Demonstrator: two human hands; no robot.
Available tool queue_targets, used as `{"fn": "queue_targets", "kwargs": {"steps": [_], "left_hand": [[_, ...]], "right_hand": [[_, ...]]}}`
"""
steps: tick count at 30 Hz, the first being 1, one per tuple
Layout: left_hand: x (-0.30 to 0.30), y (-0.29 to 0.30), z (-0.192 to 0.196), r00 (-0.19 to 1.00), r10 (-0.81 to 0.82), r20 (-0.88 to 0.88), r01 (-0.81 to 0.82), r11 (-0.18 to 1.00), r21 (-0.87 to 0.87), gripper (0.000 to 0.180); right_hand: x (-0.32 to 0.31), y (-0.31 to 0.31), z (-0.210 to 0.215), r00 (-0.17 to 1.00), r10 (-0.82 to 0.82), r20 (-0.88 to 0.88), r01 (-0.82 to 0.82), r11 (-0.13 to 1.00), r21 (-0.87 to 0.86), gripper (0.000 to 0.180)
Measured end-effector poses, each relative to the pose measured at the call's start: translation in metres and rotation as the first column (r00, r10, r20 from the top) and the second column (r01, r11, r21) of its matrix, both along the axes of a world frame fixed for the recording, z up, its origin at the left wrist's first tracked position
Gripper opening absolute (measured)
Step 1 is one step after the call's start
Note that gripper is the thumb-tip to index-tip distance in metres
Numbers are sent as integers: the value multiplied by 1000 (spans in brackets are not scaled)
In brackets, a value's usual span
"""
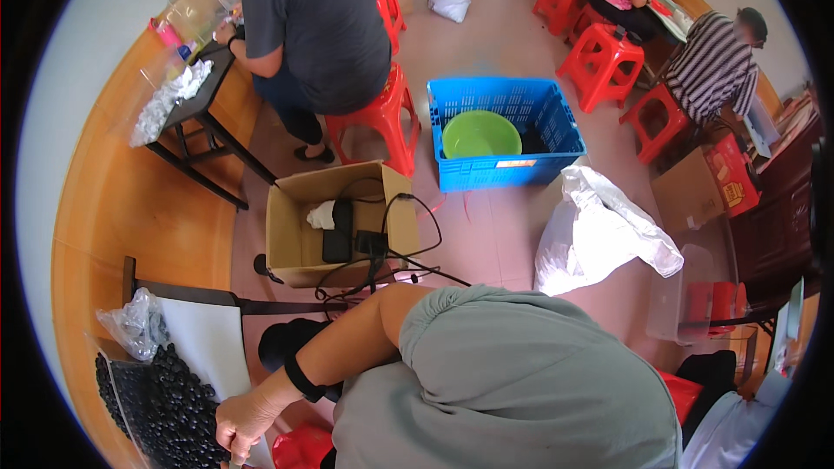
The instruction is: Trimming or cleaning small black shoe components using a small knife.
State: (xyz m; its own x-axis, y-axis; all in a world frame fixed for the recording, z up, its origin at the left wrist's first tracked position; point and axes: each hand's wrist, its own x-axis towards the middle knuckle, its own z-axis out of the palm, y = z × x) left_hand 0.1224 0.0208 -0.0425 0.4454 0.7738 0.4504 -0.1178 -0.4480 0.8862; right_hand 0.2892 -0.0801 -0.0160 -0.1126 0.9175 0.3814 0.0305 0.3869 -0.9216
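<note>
At the worktop's point(208, 339) near edge, the left hand point(248, 417) rests against the heap of small black pieces point(161, 399), fingers curled; I cannot tell whether they grip any. It looks like sorting, and lifting one piece calls for a fine pinch.
</note>
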Motion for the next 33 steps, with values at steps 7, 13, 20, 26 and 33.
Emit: {"fn": "queue_targets", "kwargs": {"steps": [7, 13, 20, 26, 33], "left_hand": [[6, 4, -3, 996, -23, 82, 19, 999, 42, 26], [7, 8, -4, 993, -30, 110, 21, 997, 77, 25], [18, 16, -10, 996, -28, 86, 19, 994, 105, 23], [24, 21, -22, 1000, -27, 13, 26, 994, 110, 22], [35, 25, -17, 998, -50, -28, 54, 986, 161, 20]], "right_hand": [[-2, 6, -4, 1000, 11, -15, -11, 999, -31, 23], [-1, 4, -1, 1000, -9, -17, 7, 998, -68, 22], [-1, 9, -4, 999, 12, -46, -16, 995, -102, 23], [-1, 4, -7, 999, 24, -32, -25, 999, -36, 21], [1, 11, -12, 996, 72, 42, -76, 994, 82, 24]]}}
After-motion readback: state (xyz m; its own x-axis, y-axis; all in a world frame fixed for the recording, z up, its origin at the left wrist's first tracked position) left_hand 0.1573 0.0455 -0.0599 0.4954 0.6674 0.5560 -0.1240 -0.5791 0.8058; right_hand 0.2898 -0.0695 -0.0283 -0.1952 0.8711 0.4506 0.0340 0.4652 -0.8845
